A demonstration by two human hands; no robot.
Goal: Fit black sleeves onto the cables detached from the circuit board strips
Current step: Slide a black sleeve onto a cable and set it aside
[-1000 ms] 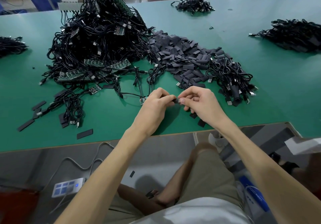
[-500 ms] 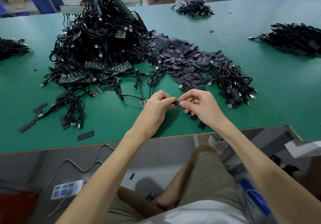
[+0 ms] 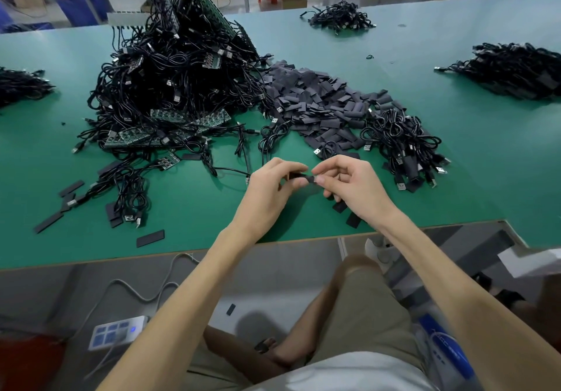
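As we sit at the green table (image 3: 485, 178), our two hands meet just above its near edge. Our left hand (image 3: 267, 190) pinches one end of a black sleeve (image 3: 300, 177) between thumb and forefinger, the other fingers curled under. Our right hand (image 3: 352, 184) pinches the opposite end the same way, thumb tip pressed to the sleeve's edge. The sleeve lies roughly level between the two grips, lifted off the table.

A thin cable (image 3: 230, 170) runs across the table to just left of our left hand; we cannot tell whether it enters the grip or the sleeve.

Beyond our left hand rises a tall heap of black cables (image 3: 176, 81), with green circuit board strips (image 3: 170, 135) lying along its near foot. Touching that heap on the right is a low pile of loose sleeves (image 3: 315, 99), and against the pile's right end sits a bundle of coiled cables (image 3: 400, 142) with silver USB plugs.

Two flat sleeves (image 3: 353, 220) lie beneath our right wrist, near the table edge, and a single sleeve (image 3: 150, 238) lies near the same edge further left. A smaller cable heap (image 3: 340, 19) sits at the far side. Below the table, a white power strip (image 3: 117, 331) rests on the floor.
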